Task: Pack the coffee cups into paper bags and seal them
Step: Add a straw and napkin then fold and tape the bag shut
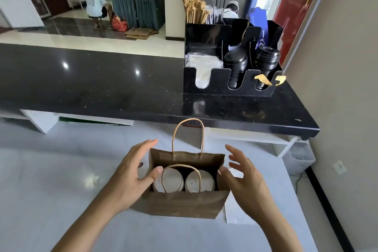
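Inside the paper bag (180, 202) stand two lidded cups (184, 182); both hands' fingers (235, 157) spread, gripping nothing.

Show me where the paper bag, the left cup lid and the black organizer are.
paper bag (180, 203), head view, front panel.
left cup lid (170, 180), head view, middle of the white lid.
black organizer (216, 80), head view, front wall.

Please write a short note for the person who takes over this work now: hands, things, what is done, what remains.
Left hand: open, thumb at the left rim of the paper bag.
Right hand: open, fingers spread by the bag's right edge.
The bag stands open on the white table with two lidded coffee cups side by side inside.
Done: cups packed.
Left: close and seal the top.
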Tool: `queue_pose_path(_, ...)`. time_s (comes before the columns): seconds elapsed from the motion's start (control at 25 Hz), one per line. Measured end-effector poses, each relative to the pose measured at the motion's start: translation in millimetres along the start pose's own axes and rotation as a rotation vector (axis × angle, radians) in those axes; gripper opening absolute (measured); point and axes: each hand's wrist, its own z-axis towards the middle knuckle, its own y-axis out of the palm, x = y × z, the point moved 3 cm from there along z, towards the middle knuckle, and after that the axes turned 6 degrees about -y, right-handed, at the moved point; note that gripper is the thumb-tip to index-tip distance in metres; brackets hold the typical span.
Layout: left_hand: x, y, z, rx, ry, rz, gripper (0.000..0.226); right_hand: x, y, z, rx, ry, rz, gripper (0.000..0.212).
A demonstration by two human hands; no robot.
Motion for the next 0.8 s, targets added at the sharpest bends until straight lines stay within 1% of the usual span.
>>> queue_pose_path(0.12,21.2,-7.4,12.2,-0.022,0.004,0.047,0.044,-9.7,-17.1,19.8,0.045,-0.039,-0.029,0.048)
queue_pose_path(0.2,36.3,-10.6,24.2,-0.031,0.049,0.077,0.036,-17.5,-26.8,32.6,0.062,-0.059,-0.031,0.042)
queue_pose_path(0.4,86.6,-16.5,63.1,-0.031,0.213,0.117,0.03,-45.4,-48.1,67.8,0.08,-0.131,-0.074,0.037)
queue_pose_path(0.56,121.5,-15.7,96.3,-0.095,0.286,0.109,0.021,-64.6,-65.2,97.9,0.131,-0.199,-0.03,0.03)
queue_pose_path(0.8,170.0,-20.2,150.8,-0.111,0.366,0.089,0.017,-95.2,-88.0,160.5,0.179,-0.276,0.0,0.019)
